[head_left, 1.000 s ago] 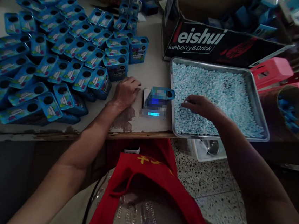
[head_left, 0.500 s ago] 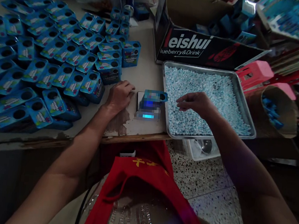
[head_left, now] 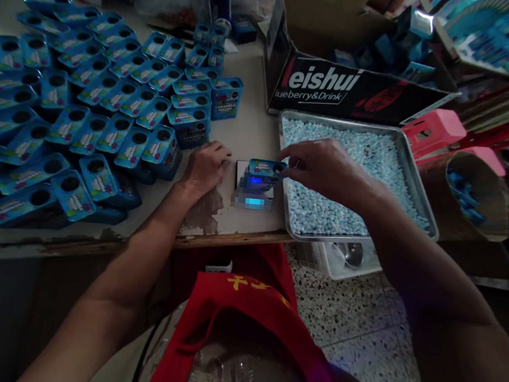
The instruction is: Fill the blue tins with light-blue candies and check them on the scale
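Your right hand (head_left: 317, 167) is over the near-left part of the tray (head_left: 401, 232), fingertips right at the right end of the box (head_left: 266, 167) on the scale (head_left: 242, 172). Those fingers are bent and pretty narrow; can't tell if there's a candy pinched in them. Your left hand (head_left: 207, 165) sits on the table (head_left: 242, 223), just left of the scale, fingers loosely curled, and I can't tell if anything's under them. You've got pale blue candies (head_left: 324, 213) spread all over the tray, a bunch of blue packs (head_left: 116, 132) off to the left, and the carton (head_left: 319, 83) on the far side of the tray.
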`<state>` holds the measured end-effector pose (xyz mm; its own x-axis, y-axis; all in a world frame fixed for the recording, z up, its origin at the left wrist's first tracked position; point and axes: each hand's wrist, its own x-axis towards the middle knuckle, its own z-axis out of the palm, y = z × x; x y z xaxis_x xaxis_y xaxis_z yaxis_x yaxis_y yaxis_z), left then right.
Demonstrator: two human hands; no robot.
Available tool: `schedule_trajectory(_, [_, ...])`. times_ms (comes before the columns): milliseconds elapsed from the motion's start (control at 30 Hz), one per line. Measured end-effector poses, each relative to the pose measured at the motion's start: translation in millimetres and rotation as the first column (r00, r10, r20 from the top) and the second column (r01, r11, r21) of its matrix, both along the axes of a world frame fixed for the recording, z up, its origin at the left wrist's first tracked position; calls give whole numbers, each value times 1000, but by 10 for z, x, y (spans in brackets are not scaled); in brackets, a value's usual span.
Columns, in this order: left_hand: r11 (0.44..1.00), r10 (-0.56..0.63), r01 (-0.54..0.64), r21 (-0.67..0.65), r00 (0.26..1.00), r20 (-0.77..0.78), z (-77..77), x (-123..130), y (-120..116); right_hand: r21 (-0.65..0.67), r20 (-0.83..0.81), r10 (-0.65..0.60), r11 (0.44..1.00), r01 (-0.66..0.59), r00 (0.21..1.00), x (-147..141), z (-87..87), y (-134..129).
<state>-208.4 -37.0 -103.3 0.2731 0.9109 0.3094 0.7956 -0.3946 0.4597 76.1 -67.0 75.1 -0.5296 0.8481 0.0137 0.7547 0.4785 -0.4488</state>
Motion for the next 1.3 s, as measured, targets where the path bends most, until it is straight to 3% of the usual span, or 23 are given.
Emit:
schedule_trajectory(100, [1000, 2, -2, 5, 1000, -1, -10, -6, 11, -21, -127, -91, 996, 89, 988, 51, -119, 40])
schedule_trajectory(233, [999, -16, 15, 49, 1000, 18, -65, -10, 35, -86, -269, -291, 957, 278, 918, 350, -355, 58])
schedule_trajectory(367, [995, -36, 35, 89, 999, 7, -96, -34, 54, -69, -246, -458, 887, 456, 854, 780, -666, -9])
schedule_trajectory(500, [994, -20, 19, 109, 1000, 11, -88, -71, 71, -59, -186, -530, 846, 530, 827, 1022, -1029, -120])
schedule_trajectory(633, [992, 11, -14, 124, 1000, 28, -86, -113, 85, 91, -260, -519, 826, 556, 814, 913, -1317, -153])
schedule_trajectory(733, [981, 47, -51, 185, 999, 28, -123, -164, 97, 205, -286, -453, 832, 516, 844, 799, -1411, -143])
schedule_trajectory(900, [952, 56, -84, 294, 993, 103, -124, -231, 38, 206, -242, -207, 944, 259, 948, 860, -1443, -198])
schedule_trajectory(1100, [921, -45, -26, 388, 984, 173, 310, -112, -271, 244, -53, -132, 960, 141, 990, 850, -1477, -281])
schedule_trajectory(1200, [917, -144, 84, 390, 981, 127, 524, 46, -383, 238, 31, -87, 968, 78, 996, 788, -1464, -278])
schedule_trajectory(1300, [938, -155, 151, 311, 988, -11, 673, 304, -482, 235, 59, -46, 971, 31, 997, 792, -1457, -316])
